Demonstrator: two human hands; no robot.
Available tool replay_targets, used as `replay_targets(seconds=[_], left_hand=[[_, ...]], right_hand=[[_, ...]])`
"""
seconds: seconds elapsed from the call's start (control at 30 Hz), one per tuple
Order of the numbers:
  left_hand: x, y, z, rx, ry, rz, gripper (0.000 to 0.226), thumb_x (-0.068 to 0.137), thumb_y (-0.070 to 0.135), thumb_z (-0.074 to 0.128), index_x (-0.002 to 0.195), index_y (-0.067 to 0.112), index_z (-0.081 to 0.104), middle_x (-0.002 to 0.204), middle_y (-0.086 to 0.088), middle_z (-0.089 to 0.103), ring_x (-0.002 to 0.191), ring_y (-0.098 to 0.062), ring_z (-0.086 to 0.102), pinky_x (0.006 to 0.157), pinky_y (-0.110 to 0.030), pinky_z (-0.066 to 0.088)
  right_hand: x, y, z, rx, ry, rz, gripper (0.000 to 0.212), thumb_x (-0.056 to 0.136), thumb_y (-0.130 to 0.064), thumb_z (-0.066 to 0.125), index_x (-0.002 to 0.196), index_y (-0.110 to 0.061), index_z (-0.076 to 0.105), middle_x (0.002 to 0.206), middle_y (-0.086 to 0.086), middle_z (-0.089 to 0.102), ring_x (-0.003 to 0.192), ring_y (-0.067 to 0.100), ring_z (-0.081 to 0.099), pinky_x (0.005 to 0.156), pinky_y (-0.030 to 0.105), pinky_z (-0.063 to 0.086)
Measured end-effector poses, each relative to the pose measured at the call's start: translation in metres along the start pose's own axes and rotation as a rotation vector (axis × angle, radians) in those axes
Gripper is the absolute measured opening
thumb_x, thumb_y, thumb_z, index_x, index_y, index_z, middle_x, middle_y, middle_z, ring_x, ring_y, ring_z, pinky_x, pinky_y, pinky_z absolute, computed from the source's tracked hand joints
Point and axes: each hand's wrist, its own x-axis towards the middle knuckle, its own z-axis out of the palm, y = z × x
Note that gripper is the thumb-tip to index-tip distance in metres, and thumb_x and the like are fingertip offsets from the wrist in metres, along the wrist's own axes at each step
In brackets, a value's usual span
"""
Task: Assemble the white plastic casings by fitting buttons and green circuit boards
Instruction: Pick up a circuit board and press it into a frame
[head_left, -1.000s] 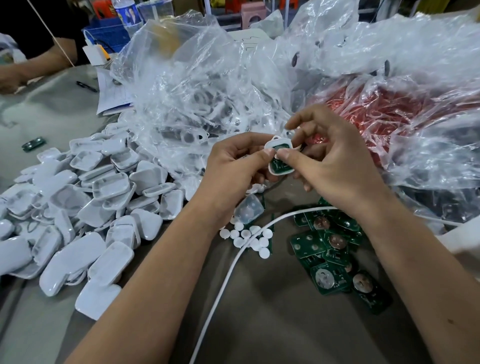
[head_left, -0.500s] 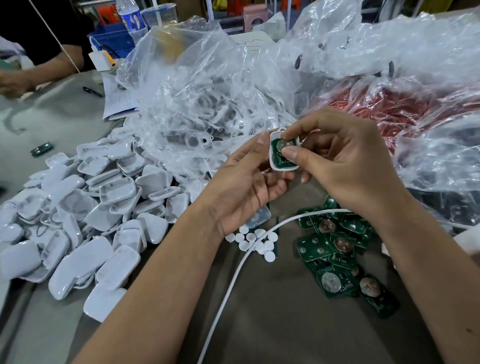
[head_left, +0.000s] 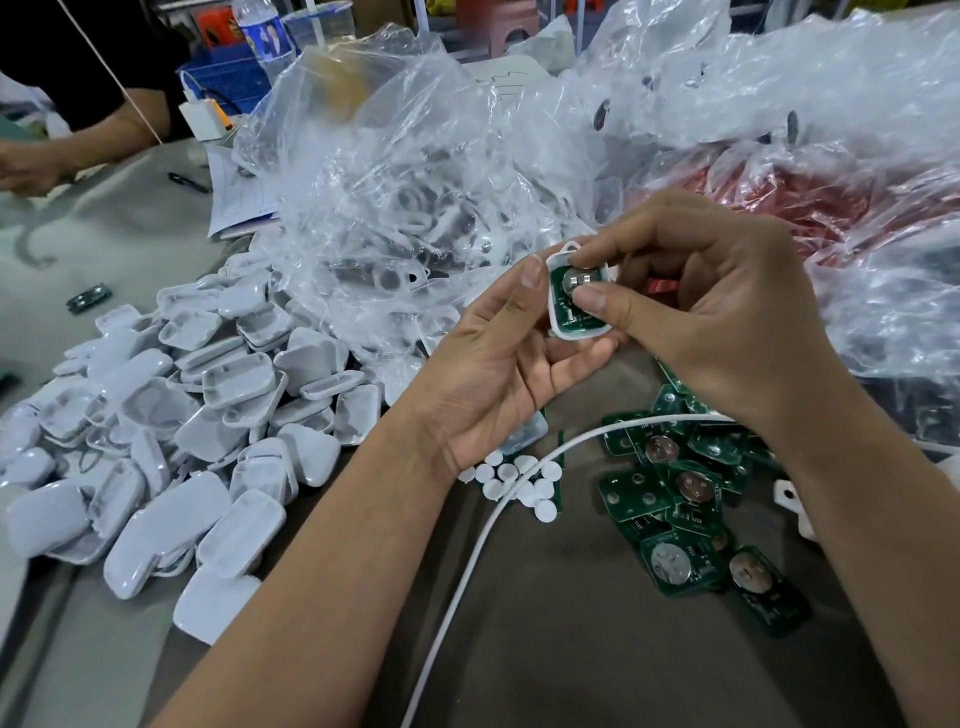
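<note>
At the far left a small green board (head_left: 88, 298) lies alone on the grey tabletop (head_left: 597, 649). Next to it spreads a large heap of white casing halves (head_left: 171, 436), some hollow side up, some dome side up. Behind the heap stands a crumpled clear plastic bag (head_left: 395, 171) with more white parts showing through it.

In the middle, the left hand (head_left: 498, 374) is raised above the tabletop, palm toward the camera, its thumb and fingers curled round the edge of a white casing (head_left: 577, 332) held upright. A green circuit board (head_left: 574, 299) with a round metal cell sits inside that casing. The right hand (head_left: 717, 312) meets it from the other side: the thumb presses on the board's face and the index finger curls over the casing's top loop.

Below the hands a cluster of small white round buttons (head_left: 519, 480) lies on the tabletop, crossed by a white cable (head_left: 467, 561). Just to the right of them is a loose pile of green circuit boards (head_left: 685, 499). Far right, another clear bag (head_left: 857, 218) covers something red.
</note>
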Motion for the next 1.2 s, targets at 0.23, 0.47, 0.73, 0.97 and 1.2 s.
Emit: replay_targets(seconds=[0.23, 0.47, 0.73, 0.97, 1.2], left_hand=[[0.001, -0.001, -0.002, 0.006, -0.011, 0.012, 0.036, 0.091, 0.030, 0.060, 0.120, 0.010, 0.066, 0.111, -0.014, 0.073, 0.090, -0.024, 0.076, 0.072, -0.028, 0.063], [0.001, 0.001, -0.007, -0.009, -0.028, 0.000, 0.030, 0.089, 0.030, 0.063, 0.109, 0.011, 0.076, 0.102, -0.013, 0.077, 0.089, -0.023, 0.077, 0.072, -0.028, 0.063], [0.001, 0.002, -0.009, -0.032, -0.030, -0.041, 0.035, 0.086, 0.032, 0.063, 0.110, 0.008, 0.070, 0.100, -0.015, 0.075, 0.082, -0.024, 0.078, 0.066, -0.027, 0.063], [0.001, 0.001, -0.009, -0.040, -0.048, -0.043, 0.031, 0.087, 0.031, 0.060, 0.102, 0.010, 0.077, 0.097, -0.014, 0.076, 0.080, -0.023, 0.078, 0.065, -0.026, 0.063], [0.001, 0.001, -0.011, -0.049, -0.066, -0.028, 0.029, 0.089, 0.029, 0.061, 0.105, 0.012, 0.078, 0.102, -0.012, 0.077, 0.087, -0.022, 0.078, 0.069, -0.028, 0.064]], right_hand=[[-0.001, -0.001, -0.001, -0.087, 0.010, -0.038, 0.014, 0.086, -0.015, 0.085, 0.099, -0.012, 0.079, 0.098, 0.006, 0.064, 0.073, 0.018, 0.061, 0.063, 0.035, 0.055], [-0.002, -0.005, 0.001, -0.180, 0.019, -0.073, 0.014, 0.087, -0.017, 0.085, 0.095, -0.008, 0.079, 0.098, 0.004, 0.064, 0.067, 0.016, 0.058, 0.062, 0.020, 0.049], [-0.001, -0.008, 0.001, -0.206, 0.011, -0.096, 0.014, 0.087, -0.018, 0.085, 0.093, -0.007, 0.077, 0.097, 0.004, 0.064, 0.065, 0.015, 0.056, 0.061, 0.019, 0.047], [-0.002, -0.008, 0.002, -0.192, 0.012, -0.078, 0.015, 0.087, -0.018, 0.085, 0.093, -0.008, 0.076, 0.095, 0.005, 0.063, 0.062, 0.012, 0.053, 0.060, 0.015, 0.043], [-0.002, -0.008, 0.002, -0.211, 0.005, -0.094, 0.014, 0.087, -0.016, 0.084, 0.093, -0.006, 0.076, 0.095, 0.005, 0.062, 0.063, 0.012, 0.052, 0.061, 0.014, 0.043]])
